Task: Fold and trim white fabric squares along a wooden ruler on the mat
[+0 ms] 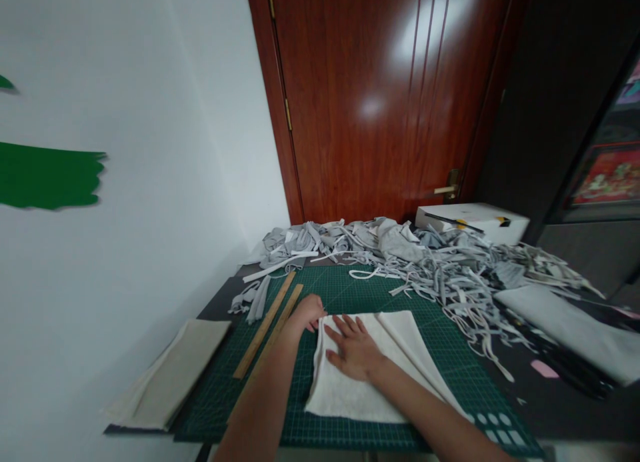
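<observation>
One white cloth (390,339): left hand (309,311) grip seemingly pinching far-left corner, right hand (356,349) spread flat; bare green mat (345,285) beyond edge.

We saw cloth (345,395) by the mat's (435,335) near edge, 2 strips (265,325) to its left, another cloth (195,349) at the table's (543,409) near left corner, scraps (400,241) along its far edge, and the door (345,135) behind them.

Dark tabletop (563,409) before me, far side under tangled heap of grey-white fabric scraps (440,265). White rectangular box (480,215) at far right. Green gridded cutting mat (370,295) across middle, bearing two thin wooden strips (265,325) and folded white cloth (393,339). Folded beige cloth (187,365) on left edge. Small flat pink piece (544,369) on right side.
</observation>
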A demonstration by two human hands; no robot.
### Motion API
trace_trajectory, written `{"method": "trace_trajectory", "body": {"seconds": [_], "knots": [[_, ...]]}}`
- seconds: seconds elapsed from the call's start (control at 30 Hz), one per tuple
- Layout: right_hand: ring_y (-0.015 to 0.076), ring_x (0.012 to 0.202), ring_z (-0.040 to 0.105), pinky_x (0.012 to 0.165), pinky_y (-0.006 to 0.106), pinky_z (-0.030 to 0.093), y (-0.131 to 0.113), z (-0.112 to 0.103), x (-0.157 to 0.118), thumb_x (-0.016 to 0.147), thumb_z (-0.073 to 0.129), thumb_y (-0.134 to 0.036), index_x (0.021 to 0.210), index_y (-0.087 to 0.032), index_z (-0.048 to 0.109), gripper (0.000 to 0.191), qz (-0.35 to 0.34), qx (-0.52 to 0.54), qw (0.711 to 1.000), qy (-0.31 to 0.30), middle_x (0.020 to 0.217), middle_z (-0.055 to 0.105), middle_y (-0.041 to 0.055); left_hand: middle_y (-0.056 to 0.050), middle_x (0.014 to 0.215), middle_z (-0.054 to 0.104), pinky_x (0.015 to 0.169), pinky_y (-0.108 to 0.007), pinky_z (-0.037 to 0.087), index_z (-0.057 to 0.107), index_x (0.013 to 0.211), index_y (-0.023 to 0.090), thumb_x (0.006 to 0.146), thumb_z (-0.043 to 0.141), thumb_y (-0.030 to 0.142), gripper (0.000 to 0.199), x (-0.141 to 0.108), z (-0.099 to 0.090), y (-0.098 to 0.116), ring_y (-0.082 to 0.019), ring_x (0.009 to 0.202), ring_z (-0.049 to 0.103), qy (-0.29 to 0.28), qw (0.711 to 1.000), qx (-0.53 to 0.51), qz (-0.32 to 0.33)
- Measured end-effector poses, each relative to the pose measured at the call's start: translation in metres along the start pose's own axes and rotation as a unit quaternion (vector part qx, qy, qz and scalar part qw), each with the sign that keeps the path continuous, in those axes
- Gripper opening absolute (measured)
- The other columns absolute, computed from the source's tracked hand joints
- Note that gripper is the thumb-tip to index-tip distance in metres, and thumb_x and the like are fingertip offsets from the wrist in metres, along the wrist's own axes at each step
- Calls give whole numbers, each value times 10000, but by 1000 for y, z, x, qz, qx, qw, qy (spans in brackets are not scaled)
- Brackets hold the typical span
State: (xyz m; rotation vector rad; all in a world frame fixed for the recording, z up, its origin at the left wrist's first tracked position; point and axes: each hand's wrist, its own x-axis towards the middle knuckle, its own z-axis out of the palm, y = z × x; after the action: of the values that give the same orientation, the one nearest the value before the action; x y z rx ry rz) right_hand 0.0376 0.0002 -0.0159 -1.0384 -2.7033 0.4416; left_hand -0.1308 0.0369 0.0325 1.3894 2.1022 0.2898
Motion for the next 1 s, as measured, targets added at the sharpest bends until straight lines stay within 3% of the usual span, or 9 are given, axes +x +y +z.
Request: {"method": "trace_trajectory", "body": {"seconds": [0.07,0.2,0.27,0.33,0.47,0.6,0.7,0.87,1.0], "knots": [[338,1399,124,1088,567,72,-3,2,0,885,357,-551,1429,-278,323,609,8,-5,1000,3,1524,230,109,-58,707,679,565,-287,533,563,889,157,818,566,205,85,0,6,-1,-184,604,670,35,999,19,14],[358,1398,105,1068,608,36,-10,4,0,886,366,-520,1432,-260,320,607,18,-13,1000,9,1523,212,137,-107,953,683,715,-257,500,558,862,170,821,579,224,71,-3,10,-6,-203,898,668,118,991,46,44],[365,1396,102,1059,621,35,-12,4,0,885,376,-506,1429,-284,322,590,21,-15,1000,5,1527,204,127,-90,936,685,690,-230,489,542,891,177,858,537,262,91,-7,8,-9,-180,887,668,144,988,45,41],[372,1394,110,1050,633,41,-13,3,0,887,380,-491,1421,-313,331,566,22,-18,1000,6,1528,209,114,-73,864,688,581,-216,480,516,949,175,909,446,324,170,-16,6,-13,-163,749,678,154,987,38,27],[384,1381,160,1044,636,72,-14,3,0,881,394,-491,1414,-328,344,559,18,-30,999,22,1515,253,119,-89,884,682,500,-223,452,492,1002,166,911,423,357,223,-58,14,-27,-179,700,668,162,986,35,11],[375,1356,242,1049,624,91,-14,1,0,892,382,-500,1388,-342,388,520,9,-36,998,43,1483,333,112,-107,941,672,743,-252,459,539,972,149,864,526,299,186,-112,42,-40,-197,894,653,155,985,74,25],[344,1336,292,1058,597,132,-15,0,2,928,327,-452,1356,-313,446,465,-1,-34,997,70,1447,391,109,-128,1012,663,805,-249,426,544,1022,133,862,520,250,199,-132,60,-41,-202,980,632,147,985,94,5],[253,1283,365,1083,386,251,-22,4,18,907,361,-207,1217,-128,586,391,-61,-15,992,105,1332,511,131,-120,938,697,753,-259,417,590,930,137,840,549,275,170,-121,59,-39,-222,939,646,141,988,59,-14],[206,1049,522,980,293,369,-27,10,30,894,342,-132,1012,-116,674,353,-68,-1,991,115,1064,640,126,-83,802,695,652,-249,404,605,729,158,811,561,292,163,-108,51,-45,-209,817,653,129,991,35,-6]]}}
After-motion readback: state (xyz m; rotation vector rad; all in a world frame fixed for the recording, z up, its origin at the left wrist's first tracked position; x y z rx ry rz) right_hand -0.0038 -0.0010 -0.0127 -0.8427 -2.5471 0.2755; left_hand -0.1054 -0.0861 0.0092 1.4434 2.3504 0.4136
